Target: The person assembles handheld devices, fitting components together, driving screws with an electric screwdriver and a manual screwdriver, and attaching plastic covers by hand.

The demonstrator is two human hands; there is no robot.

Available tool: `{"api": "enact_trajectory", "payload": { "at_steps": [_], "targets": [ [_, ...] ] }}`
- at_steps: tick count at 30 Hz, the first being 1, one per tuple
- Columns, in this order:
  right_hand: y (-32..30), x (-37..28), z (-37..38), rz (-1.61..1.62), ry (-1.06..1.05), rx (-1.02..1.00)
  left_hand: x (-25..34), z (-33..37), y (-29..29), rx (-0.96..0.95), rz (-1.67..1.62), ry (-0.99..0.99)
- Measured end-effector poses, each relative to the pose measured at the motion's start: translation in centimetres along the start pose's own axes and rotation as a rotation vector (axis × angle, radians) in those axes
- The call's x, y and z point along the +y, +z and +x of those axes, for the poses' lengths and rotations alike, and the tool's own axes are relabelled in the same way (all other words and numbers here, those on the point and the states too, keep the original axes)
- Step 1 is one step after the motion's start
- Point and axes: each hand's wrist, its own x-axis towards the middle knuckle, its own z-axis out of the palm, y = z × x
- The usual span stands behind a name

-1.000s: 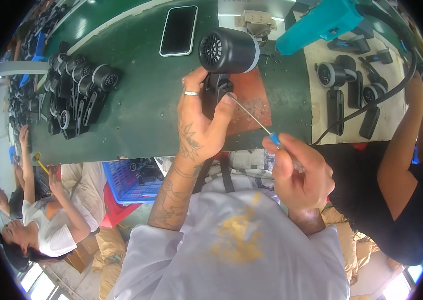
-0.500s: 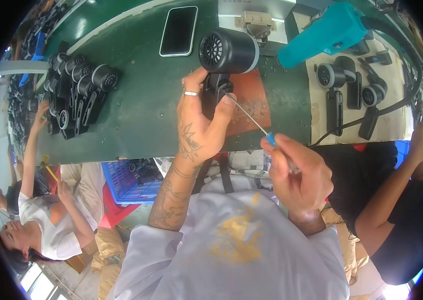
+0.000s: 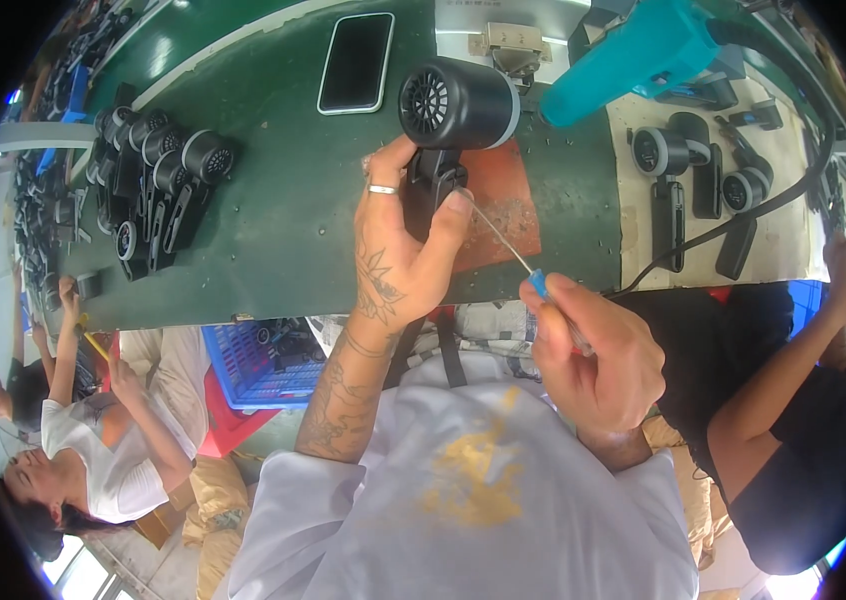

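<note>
My left hand [image 3: 405, 235] is closed round the neck of a black handheld fan [image 3: 463, 103], its round grilled head raised over the workbench. In my right hand [image 3: 598, 350] is a screwdriver [image 3: 537, 281] with a blue collar and a thin metal shaft. The shaft slants up and left to the fan's hinge, by my left thumb. Whether the tip sits in a screw is hidden. An orange-red mat [image 3: 498, 215] lies under the fan on the green bench [image 3: 283, 215].
At the left lies a pile of similar fans [image 3: 158, 170]; more fans [image 3: 668, 190] lie on a pale board at the right. A phone [image 3: 356, 62] and a teal power tool [image 3: 633, 65] lie further back. People sit on both sides. A blue basket [image 3: 243, 370] stands below the bench edge.
The teal tool has shifted slightly left. My right hand has turned a little on the screwdriver; my left hand and the fan stay put. The person at the left has lowered an arm.
</note>
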Motion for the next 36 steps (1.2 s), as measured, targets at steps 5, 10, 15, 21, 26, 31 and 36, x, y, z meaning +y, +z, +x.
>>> {"api": "enact_trajectory", "payload": {
  "at_steps": [5,10,15,21,26,31,36],
  "targets": [
    [-0.3,0.2,0.1,-0.013,-0.034,-0.014,0.0,-0.1,-0.3,-0.012,0.116,0.051],
    [-0.3,0.3,0.1,0.008,-0.031,-0.019,0.0,-0.1,-0.1,-0.011,0.075,0.021],
    [-0.2,0.3,0.1,0.004,-0.035,-0.013,0.1,0.0,-0.1,-0.007,0.037,0.001],
    [0.0,0.4,0.1,0.028,-0.09,-0.047,-0.1,-0.1,-0.1,0.005,0.039,0.016],
    [-0.1,0.0,0.5,-0.043,-0.075,-0.058,0.0,0.0,-0.1,0.014,0.046,-0.003],
    [-0.5,-0.3,0.8,-0.094,-0.07,-0.079,0.8,0.1,0.2,-0.029,0.186,0.037],
    [-0.4,-0.7,1.4,-0.089,-0.024,-0.117,0.5,0.1,0.1,-0.029,0.314,0.107]
  ]
}}
